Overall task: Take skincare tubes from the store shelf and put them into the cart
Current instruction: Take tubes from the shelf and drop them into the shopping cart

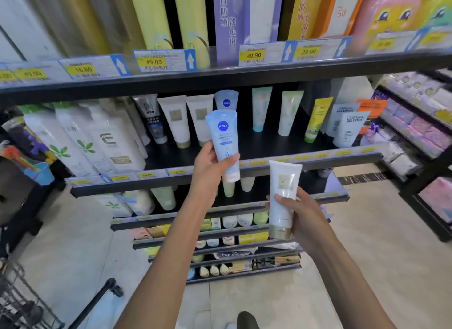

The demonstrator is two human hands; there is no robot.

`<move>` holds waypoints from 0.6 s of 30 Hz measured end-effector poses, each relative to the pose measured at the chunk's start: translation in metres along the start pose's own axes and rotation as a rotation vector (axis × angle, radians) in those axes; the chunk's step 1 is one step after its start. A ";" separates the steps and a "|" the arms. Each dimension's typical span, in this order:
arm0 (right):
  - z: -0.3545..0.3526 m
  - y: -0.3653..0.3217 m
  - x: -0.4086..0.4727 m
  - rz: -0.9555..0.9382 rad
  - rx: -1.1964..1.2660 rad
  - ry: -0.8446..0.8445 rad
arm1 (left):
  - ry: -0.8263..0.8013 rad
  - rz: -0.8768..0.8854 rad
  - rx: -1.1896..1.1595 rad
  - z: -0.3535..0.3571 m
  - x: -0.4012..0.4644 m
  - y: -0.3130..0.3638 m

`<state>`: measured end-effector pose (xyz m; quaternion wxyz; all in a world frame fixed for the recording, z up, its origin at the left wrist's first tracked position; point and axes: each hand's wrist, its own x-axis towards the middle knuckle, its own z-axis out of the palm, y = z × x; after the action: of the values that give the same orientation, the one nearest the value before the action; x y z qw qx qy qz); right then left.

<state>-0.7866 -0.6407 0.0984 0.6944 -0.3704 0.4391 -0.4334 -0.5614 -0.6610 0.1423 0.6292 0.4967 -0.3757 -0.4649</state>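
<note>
1. Shelving: a black store shelf [288,142] stands in front of the person, tiered, with yellow price tags [153,62] along each front edge; taller boxed goods fill the tier above.
2. Stock on the middle tier: cap-down tubes, among them two white tubes with gold caps [174,120], a second blue Nivea tube [226,100] at the back, and green and yellow tubes to the right.
3. Left hand [208,164]: fingers and thumb wrapped round a blue Nivea tube [223,142], held upright, cap down, in front of the middle tier and clear of it.
4. Right hand [302,214]: gripping a white tube with a gold cap [283,194], cap down, lower and nearer the person.
5. Cart [22,301]: wire basket at the lower left corner with a black handle [97,301]; both held tubes are well apart from it.
6. Room: pale tiled floor [367,230]; a second black rack [420,123] of pink and purple packets stands at right.
</note>
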 end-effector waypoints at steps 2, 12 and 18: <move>-0.002 -0.007 0.011 -0.005 -0.006 -0.020 | 0.019 0.013 0.037 0.006 0.016 0.003; -0.014 -0.030 0.039 0.000 -0.042 -0.093 | 0.163 0.038 0.263 0.028 0.077 -0.007; -0.019 -0.028 0.046 0.023 -0.051 -0.124 | 0.197 0.032 0.440 0.025 0.100 -0.014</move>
<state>-0.8014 -0.6957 0.1034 0.7156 -0.4088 0.4106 -0.3902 -0.5596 -0.7648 0.1351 0.5469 0.6588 -0.4126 -0.3108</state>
